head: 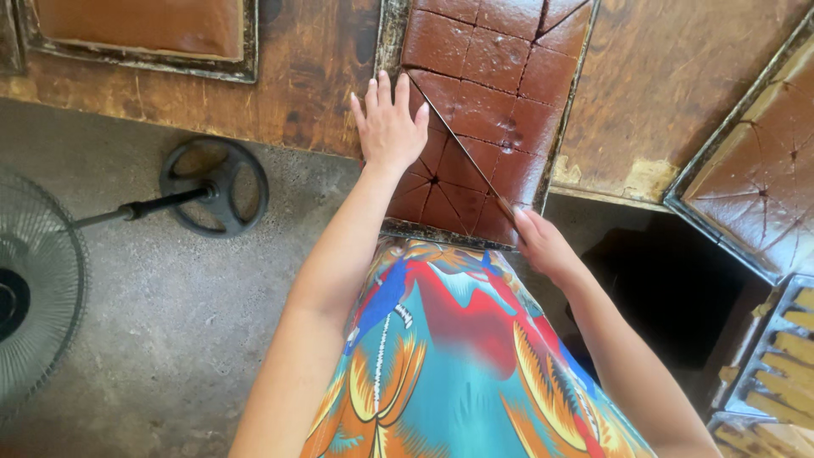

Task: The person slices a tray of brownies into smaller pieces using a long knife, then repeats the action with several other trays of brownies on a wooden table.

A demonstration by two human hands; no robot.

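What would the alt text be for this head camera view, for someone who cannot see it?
A right hand draws a long knife diagonally across a tray of scored brown slab, while the left hand rests flat on its edge. More trays sit on the wooden table; a fan stands nearby.

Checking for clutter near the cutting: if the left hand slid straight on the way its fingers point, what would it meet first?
The left hand lies flat on the tray's edge, fingers pointing up the picture. Straight on, it would probably just follow that metal rim beside the scored brown slab; nothing else shows in that line.
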